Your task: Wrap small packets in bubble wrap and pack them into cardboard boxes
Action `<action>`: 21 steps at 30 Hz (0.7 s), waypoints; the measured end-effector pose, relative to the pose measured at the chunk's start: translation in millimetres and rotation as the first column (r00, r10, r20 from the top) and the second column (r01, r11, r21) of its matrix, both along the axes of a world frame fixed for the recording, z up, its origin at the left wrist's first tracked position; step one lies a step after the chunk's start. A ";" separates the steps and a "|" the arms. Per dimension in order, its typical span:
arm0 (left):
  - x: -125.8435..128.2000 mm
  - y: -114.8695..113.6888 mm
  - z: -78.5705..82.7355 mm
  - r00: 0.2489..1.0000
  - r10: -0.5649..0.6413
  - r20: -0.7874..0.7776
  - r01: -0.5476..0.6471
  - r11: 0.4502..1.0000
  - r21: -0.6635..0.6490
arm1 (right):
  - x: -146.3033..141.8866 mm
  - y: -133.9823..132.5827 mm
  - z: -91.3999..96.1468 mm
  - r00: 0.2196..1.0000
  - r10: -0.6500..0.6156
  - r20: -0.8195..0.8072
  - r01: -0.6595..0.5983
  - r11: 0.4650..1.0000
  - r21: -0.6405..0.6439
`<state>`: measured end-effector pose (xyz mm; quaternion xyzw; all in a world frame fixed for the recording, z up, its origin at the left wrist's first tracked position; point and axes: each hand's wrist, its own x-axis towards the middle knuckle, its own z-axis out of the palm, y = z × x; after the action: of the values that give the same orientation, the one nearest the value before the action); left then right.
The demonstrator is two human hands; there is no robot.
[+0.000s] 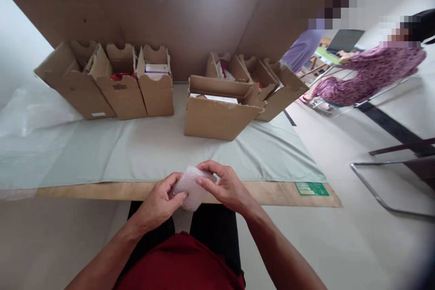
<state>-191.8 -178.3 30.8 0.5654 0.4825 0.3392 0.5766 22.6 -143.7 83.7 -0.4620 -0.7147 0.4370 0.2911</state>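
Note:
A small bundle of clear bubble wrap [190, 189] is held between my two hands at the table's front edge, above my lap. My left hand [165, 198] grips its left side, thumb on the near face. On the right side, my right hand [222, 184] pinches the wrap with thumb and fingers. Whatever may lie inside the wrap cannot be made out. Behind my hands, a cardboard box [212, 120] with white packets in it stands on the pale green cloth [146, 149].
Three open cardboard boxes [159, 99] stand at the back left, and more boxes [285, 95] at the back right. Loose bubble wrap [30, 140] lies at the far left. A tall cardboard panel [163, 9] rises behind. Two people are at the right, near a metal-framed chair [377, 192].

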 end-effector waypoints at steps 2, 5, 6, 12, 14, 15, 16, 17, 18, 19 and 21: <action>1.4 4.1 2.5 0.998 -0.034 -0.048 0.035 0.999 0.025 | 8.3 -0.1 4.5 0.994 0.048 0.098 -0.051 0.998 0.024; 3.5 12.4 8.9 0.991 -0.122 -0.057 0.124 0.992 0.023 | 20.5 3.4 17.3 0.964 0.076 0.253 -0.105 0.989 0.101; 3.9 15.3 10.9 0.987 -0.150 -0.053 0.152 0.988 0.021 | 25.5 6.3 24.9 0.958 0.075 0.277 -0.113 0.985 0.126; 0.6 32.0 5.0 0.991 -0.112 -0.070 0.117 0.991 0.070 | 77.1 49.3 108.2 0.936 -0.292 0.197 0.172 0.867 0.467; 0.1 35.9 -5.2 0.993 -0.062 -0.098 0.069 0.995 0.075 | 93.0 72.2 133.9 0.822 -0.538 0.189 0.311 0.701 0.642; 0.3 37.3 -11.0 0.993 -0.039 -0.108 0.048 0.996 0.078 | 98.2 84.3 142.8 0.751 -0.629 0.201 0.337 0.627 0.703; 0.9 38.2 -17.0 0.994 -0.018 -0.110 0.027 0.996 0.083 | 101.2 96.3 148.8 0.682 -0.693 0.233 0.336 0.581 0.741; 1.8 38.6 -22.7 0.994 0.001 -0.105 0.008 0.996 0.089 | 102.1 108.0 152.1 0.618 -0.733 0.285 0.319 0.565 0.761; 2.8 38.4 -28.0 0.995 0.022 -0.098 -0.012 0.995 0.097 | 101.2 118.9 152.9 0.558 -0.752 0.352 0.295 0.576 0.762; 3.7 37.9 -32.7 0.995 0.044 -0.089 -0.034 0.994 0.108 | 98.9 128.9 151.9 0.497 -0.757 0.424 0.271 0.600 0.753; 5.4 36.1 -39.9 0.994 0.075 -0.075 -0.064 0.988 0.138 | 91.7 145.6 147.1 0.370 -0.747 0.552 0.244 0.651 0.718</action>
<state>-186.4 -142.2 -9.1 0.5991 0.5008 0.3681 0.5049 114.3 1.9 230.8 -0.7112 -0.6657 -0.1588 0.1607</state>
